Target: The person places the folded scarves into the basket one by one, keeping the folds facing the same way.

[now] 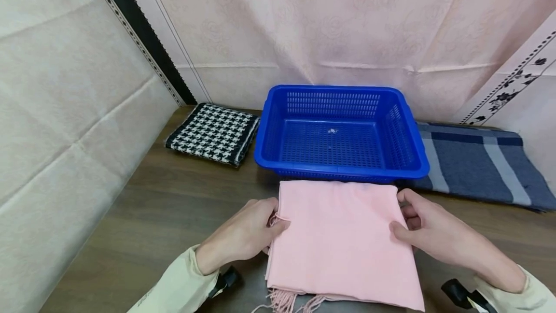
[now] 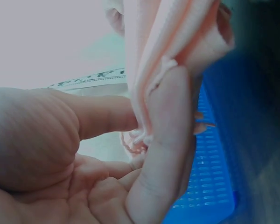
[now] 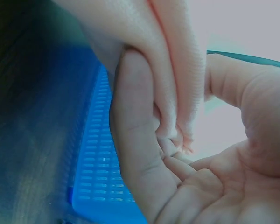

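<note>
A folded pink scarf (image 1: 340,240) with fringe along its near left edge hangs between both hands, just in front of a blue plastic basket (image 1: 343,170). My left hand (image 1: 245,231) pinches its left side, thumb on top and fingers beneath. On the opposite side, my right hand (image 1: 434,231) pinches the right edge in the same way. Both wrist views show layered folds of the scarf (image 2: 149,56) caught between thumb and fingers. In the right wrist view the scarf (image 3: 177,60) hangs with the basket wall (image 3: 100,158) behind it.
Left of the basket lies a folded black-and-white houndstooth cloth (image 1: 215,132). A folded blue-grey striped cloth (image 1: 473,163) lies to the right, partly behind the basket's rim. Pale patterned sheets (image 1: 347,23) rise behind and beside the wooden tabletop (image 1: 173,197).
</note>
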`<state>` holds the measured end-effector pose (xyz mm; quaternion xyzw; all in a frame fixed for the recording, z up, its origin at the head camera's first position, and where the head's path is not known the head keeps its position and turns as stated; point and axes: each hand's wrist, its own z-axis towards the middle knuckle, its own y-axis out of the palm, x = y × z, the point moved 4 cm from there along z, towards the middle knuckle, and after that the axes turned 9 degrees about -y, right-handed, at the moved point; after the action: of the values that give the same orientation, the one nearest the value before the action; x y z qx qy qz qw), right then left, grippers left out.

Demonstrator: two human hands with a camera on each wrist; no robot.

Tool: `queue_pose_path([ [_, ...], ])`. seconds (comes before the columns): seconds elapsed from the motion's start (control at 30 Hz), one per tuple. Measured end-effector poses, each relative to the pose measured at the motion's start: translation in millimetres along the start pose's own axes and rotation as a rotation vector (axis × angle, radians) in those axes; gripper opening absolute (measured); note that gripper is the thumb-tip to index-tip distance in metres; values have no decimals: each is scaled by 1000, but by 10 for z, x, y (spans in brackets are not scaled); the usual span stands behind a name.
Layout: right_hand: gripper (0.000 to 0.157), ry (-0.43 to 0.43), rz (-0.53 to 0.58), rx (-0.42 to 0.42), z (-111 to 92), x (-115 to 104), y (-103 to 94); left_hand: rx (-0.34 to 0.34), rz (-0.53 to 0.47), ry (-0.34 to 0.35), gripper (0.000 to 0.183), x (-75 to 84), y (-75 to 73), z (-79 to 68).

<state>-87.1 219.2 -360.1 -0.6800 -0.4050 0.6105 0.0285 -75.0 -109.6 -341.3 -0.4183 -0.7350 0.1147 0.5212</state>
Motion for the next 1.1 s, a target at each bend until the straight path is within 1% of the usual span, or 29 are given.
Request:
queue_pose_path([
  [0.17, 46, 17, -11, -11, -6, -13, -27, -24, -36, -18, 17, 18, -21, -28],
  [0.27, 45, 6, -17, -17, -12, -25, -31, -14, -14, -15, 17, 30, -39, -44],
  [0.4, 45, 2, 4, -29, -22, -35, -39, 10, 34, -4, 17, 52, -63, -65],
  [0.53, 46, 2, 19, -33, -32, -51, -46, 14, 37, 5, 17, 67, -83, -74],
  [0.7, 44, -24, 9, -35, -57, -91, -66, 9, 47, 8, 16, 81, -103, -84],
  [0.77, 43, -49, 5, -40, -63, -105, -76, 5, 51, 10, 16, 90, -110, -96],
  [0.93, 42, -78, 28, -59, -72, -121, -107, 0, 56, 21, 17, 111, -128, -124],
  [1.1, 43, -87, 45, -63, -78, -135, -135, 4, 59, 32, 17, 128, -145, -144],
])
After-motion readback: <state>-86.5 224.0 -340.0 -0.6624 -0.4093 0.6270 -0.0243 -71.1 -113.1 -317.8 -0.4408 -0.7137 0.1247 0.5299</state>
